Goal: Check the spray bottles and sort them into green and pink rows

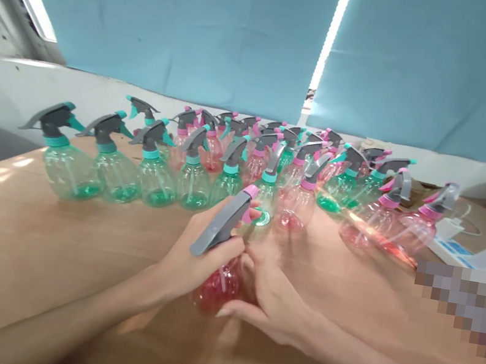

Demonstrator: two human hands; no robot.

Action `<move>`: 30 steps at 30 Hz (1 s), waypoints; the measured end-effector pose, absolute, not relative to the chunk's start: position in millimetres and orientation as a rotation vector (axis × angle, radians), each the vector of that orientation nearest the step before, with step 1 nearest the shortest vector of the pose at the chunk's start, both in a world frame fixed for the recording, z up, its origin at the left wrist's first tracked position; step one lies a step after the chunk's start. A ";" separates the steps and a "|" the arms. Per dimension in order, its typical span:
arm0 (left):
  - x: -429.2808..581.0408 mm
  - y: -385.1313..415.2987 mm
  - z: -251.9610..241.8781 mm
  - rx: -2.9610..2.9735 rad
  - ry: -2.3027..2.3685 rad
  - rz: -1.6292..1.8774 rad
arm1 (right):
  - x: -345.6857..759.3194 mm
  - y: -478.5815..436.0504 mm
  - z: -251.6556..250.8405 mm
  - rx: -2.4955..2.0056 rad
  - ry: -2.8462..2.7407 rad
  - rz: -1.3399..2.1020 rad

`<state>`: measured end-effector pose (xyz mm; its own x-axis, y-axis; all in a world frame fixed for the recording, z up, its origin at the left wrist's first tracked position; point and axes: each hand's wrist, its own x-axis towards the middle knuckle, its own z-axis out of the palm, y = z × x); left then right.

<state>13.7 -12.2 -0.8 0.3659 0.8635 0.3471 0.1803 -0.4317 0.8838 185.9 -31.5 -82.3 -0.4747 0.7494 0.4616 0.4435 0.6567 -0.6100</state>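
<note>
Pink bottle (215,289), sprayer (223,222) on: my left hand (191,251) is gripping its top, right hand (275,296) loosely clasping its body; sprayer-topped bottles (159,183) are standing behind.

We find passage over the near-left tabletop (38,259); the left hand (185,247), right hand (274,287) and pink spray bottle (217,286) occupy the near centre, upright trigger bottles (193,183) bar the far side, a power strip (449,246) the right.
</note>
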 end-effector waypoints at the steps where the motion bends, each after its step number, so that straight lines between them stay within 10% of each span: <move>1: 12.9 -13.2 0.0 1.827 0.911 1.106 | 193.1 -29.5 -88.8 -0.910 -2.166 0.469; 30: 13.1 -8.2 5.0 1.823 0.896 1.049 | 234.2 -7.9 -105.9 -1.144 -2.422 0.438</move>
<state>13.1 -8.2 5.0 0.3969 0.8639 0.3100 0.1715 -0.4016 0.8996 234.2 -7.9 -105.9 -0.5705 0.7855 0.2397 0.6517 0.6107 -0.4498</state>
